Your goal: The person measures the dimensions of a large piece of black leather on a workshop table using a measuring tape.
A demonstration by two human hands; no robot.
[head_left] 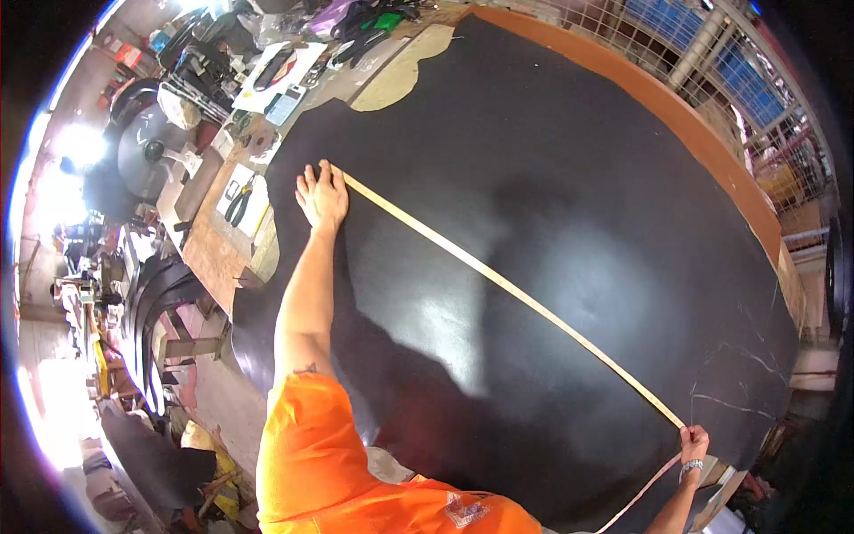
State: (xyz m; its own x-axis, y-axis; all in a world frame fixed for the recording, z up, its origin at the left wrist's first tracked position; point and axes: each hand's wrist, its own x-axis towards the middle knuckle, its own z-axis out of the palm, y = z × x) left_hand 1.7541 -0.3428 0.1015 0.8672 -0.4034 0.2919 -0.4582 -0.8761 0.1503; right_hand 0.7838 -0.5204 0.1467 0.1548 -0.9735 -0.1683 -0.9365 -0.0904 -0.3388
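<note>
So the yellow tape (505, 280) ran straight from 10 to 4 o'clock across the black sheet (551, 125). Left hand (323, 200) lay flat at 10, fingers a bit spread, 1 fingertip at the tape's end, nothing gripped. Right hand (694, 441) at 4 had its fingers pinched tight on it. If that left fingertip slipped, I'd guess the tape could've gone crooked. Containers? Maybe the wire mesh (605, 22) at 1 o'clock, with something blue (663, 20) behind or inside, couldn't tell which.
</note>
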